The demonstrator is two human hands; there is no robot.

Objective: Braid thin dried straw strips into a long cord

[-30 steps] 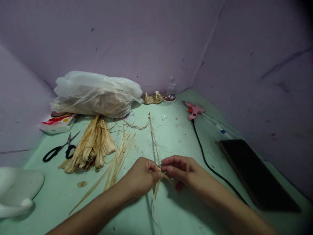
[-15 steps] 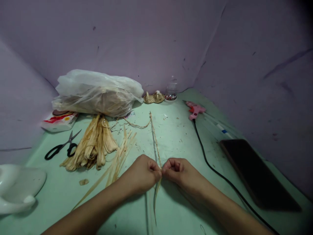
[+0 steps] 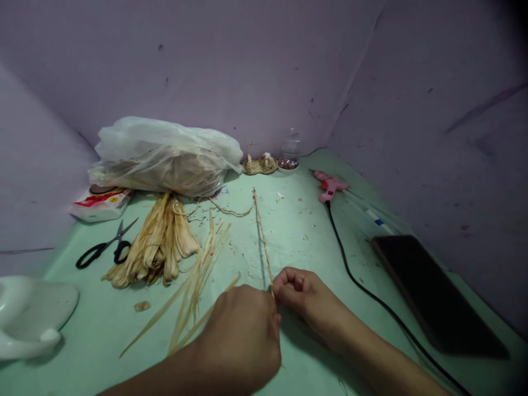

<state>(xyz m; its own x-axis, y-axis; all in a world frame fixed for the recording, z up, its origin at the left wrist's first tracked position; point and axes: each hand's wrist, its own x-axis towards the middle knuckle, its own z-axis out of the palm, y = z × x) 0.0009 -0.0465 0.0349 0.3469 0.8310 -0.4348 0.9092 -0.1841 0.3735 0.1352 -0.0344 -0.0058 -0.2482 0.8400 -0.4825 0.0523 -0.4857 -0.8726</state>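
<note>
Pinching the twisted tan fibre cord is the right hand; the left hand hides its hold; flat pale strips lie untwisted.

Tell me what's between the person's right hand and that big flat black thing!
A black cord, running down from the pink glue gun. In the head view, the cord crosses between the right hand and the flat black thing.

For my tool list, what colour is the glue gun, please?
The glue gun is mostly pink, best seen in the head view.
</note>
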